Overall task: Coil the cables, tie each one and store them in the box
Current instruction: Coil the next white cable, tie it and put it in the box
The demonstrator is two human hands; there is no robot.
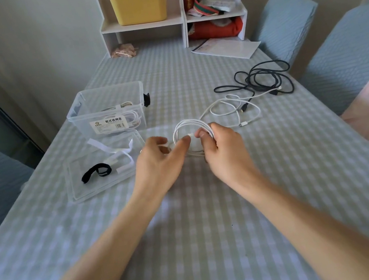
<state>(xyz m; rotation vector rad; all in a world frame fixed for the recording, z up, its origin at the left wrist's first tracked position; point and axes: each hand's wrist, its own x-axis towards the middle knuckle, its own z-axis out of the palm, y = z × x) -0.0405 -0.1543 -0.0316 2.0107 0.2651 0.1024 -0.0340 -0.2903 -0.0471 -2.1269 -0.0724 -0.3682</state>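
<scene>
Now, hands first: I go outward from them.
Right hand (pixel 221 145): my fingers are curled around the right side of the white coil (pixel 188 128), and the thumb clamps the loops so they stay together.
Left hand (pixel 159 154): thumb and forefinger reach to the plug end of the coil near the middle; it looks like a pinch on the free tail, but blur makes me not fully sure.
White coil: it is held just above the checked tablecloth (pixel 200 208), between both hands, not yet tied.
Step in hand: I judge the coiling of this cable is almost finished, the last end is being tucked.
Next move: it calls for one hand to keep the loops tight while the other takes a tie.
Ties: a black strap (pixel 96 172) and white straps (pixel 118 151) lie on the clear lid (pixel 76 190), just left of my left hand.
Box (pixel 93 105): clear, open, behind the lid; some white tied cables are already inside.
Still loose: a white cable (pixel 230 108) and a dark cable (pixel 265 78) lie at the right, partly overlapping.
Writing: the box label shows Chinese characters, I read "欧式收纳盒", with a barcode; the small print is unreadable.
</scene>
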